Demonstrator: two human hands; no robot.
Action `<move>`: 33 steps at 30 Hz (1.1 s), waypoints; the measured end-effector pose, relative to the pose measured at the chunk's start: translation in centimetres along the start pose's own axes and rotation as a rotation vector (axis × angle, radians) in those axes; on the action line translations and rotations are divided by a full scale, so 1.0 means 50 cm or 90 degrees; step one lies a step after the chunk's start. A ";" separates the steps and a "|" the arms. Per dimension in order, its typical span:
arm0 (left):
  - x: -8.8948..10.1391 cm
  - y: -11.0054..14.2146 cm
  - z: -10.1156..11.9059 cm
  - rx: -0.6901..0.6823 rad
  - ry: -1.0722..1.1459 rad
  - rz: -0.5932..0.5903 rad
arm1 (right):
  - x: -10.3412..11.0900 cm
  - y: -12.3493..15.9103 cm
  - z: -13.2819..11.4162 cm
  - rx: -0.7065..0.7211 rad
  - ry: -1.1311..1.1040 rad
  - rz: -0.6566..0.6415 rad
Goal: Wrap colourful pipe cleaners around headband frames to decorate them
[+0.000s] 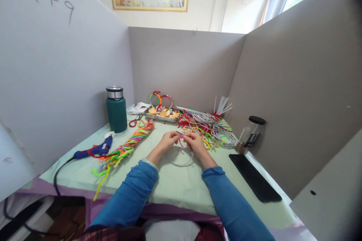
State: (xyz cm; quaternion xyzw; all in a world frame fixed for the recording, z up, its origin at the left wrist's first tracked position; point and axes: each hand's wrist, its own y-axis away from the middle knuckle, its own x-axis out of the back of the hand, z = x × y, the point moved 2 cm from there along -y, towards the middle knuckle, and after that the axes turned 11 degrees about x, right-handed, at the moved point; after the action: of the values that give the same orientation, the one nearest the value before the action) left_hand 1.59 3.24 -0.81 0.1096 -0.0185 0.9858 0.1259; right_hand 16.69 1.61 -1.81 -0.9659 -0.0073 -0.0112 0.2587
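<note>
Over the middle of the table, my left hand (169,140) and my right hand (195,143) meet with fingertips pinched close together. Between them is a short pinkish-red pipe cleaner (181,142), its loose end pointing down. A thin pale hoop (182,165) hangs below the fingers, its lower curve near the tabletop. Its upper part runs up into my hands, where my fingers cover the join. Both hands are closed; exactly which fingers press on the hoop is hidden.
Left lie a bundle of colourful pipe cleaners (131,143), a blue glue gun (94,151) and a green bottle (117,111). Behind are a metal tray (162,119), wrapped hoops (155,99) and grey hoops (224,135). Right are a black phone-like slab (254,177) and clear cup (251,131). Partitions (186,64) enclose the table.
</note>
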 end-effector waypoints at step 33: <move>0.018 0.010 0.007 0.075 0.273 -0.030 | -0.014 0.001 0.013 -0.117 -0.135 -0.039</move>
State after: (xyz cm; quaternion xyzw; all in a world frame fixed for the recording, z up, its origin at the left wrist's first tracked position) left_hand 0.71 2.97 -0.29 -0.0950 0.0690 0.9827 0.1431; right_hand 15.98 1.88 -2.42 -0.9805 -0.0629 0.0821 0.1668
